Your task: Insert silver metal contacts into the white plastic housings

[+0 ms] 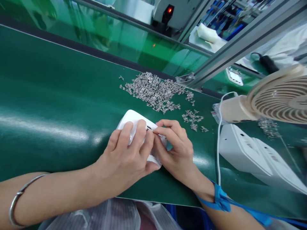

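Observation:
A white plastic housing (131,116) with rounded corners lies on the green work surface in front of me. My left hand (128,155) grips it from the left, fingers bent over its top and thumb along the near edge. At a dark slot (149,127) in the housing, my right hand (176,148) has thumb and fingers pinched together. Whatever sits between those fingertips is too small and covered to make out. Just beyond the housing spreads a pile of small shiny metal pieces (155,91), with a smaller cluster (192,118) to its right.
To the right stand white plastic housings (244,148) and a beige fan (279,95), whose white cable (218,143) runs toward me. A metal frame post (240,41) rises behind the pile. A blue strap (220,198) circles my right wrist and trails right.

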Motion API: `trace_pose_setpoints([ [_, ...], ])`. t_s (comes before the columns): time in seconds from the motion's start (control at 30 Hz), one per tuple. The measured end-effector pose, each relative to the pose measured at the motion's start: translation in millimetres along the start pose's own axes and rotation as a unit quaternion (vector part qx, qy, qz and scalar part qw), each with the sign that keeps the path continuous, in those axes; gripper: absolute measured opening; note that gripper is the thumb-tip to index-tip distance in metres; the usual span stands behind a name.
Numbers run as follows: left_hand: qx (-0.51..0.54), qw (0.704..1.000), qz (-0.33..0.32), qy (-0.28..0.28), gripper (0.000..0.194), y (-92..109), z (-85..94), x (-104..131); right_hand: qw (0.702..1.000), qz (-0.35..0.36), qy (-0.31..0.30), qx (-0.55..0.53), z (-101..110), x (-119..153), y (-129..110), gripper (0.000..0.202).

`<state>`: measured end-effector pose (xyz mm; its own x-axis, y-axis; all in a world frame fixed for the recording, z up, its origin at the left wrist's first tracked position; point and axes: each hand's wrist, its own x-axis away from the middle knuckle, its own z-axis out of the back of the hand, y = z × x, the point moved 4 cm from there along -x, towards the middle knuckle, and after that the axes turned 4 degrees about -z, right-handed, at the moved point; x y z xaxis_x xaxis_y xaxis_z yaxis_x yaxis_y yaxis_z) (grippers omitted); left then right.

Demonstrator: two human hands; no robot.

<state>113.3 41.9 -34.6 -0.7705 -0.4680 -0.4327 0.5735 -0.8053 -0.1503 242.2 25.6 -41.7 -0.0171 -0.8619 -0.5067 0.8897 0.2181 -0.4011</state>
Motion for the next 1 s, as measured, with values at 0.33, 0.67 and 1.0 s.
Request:
trace_pose_setpoints([
  [0.33, 0.002, 1.0, 0.003, 0.003, 0.053, 1.6, 0.1, -0.2, 0.999, -0.036, -0.023, -0.019, -0.3, 0.0, 0.0, 0.012],
  [0.67, 0.001, 1.0, -0.004, 0.023, 0.052, 2.7, 0.2, 1.0, 0.999, -0.032, -0.014, -0.009, -2.2, 0.2, -3.2, 0.013],
  [1.0, 0.008, 1.0, -0.001, 0.015, 0.049, 5.2, -0.3, 2.7, 0.996, -0.066, -0.047, -0.029, 0.4, -2.7, -1.1, 0.013],
])
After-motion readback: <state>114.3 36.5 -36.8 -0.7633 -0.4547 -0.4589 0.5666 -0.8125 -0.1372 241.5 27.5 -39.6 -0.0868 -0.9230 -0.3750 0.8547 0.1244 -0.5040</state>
